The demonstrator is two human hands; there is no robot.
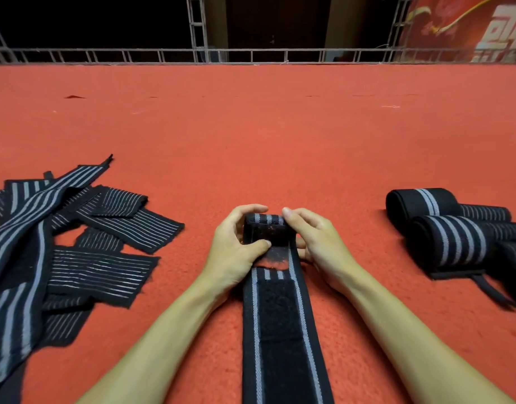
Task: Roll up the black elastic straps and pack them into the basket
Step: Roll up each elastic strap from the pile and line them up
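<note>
A black elastic strap with grey stripes (280, 330) lies on the red carpet and runs from the bottom edge up between my arms. Its far end is rolled into a small coil (267, 231). My left hand (236, 249) grips the coil's left side, thumb pressed on its front. My right hand (318, 243) holds the right side, fingers over the top. A pile of loose, unrolled straps (61, 252) lies at the left. Several rolled straps (452, 228) sit at the right. No basket is in view.
The red carpet (251, 126) stretches far ahead to a metal truss railing (251, 55). A red banner (469, 24) hangs at the back right. Small scraps lie on the carpet in the distance.
</note>
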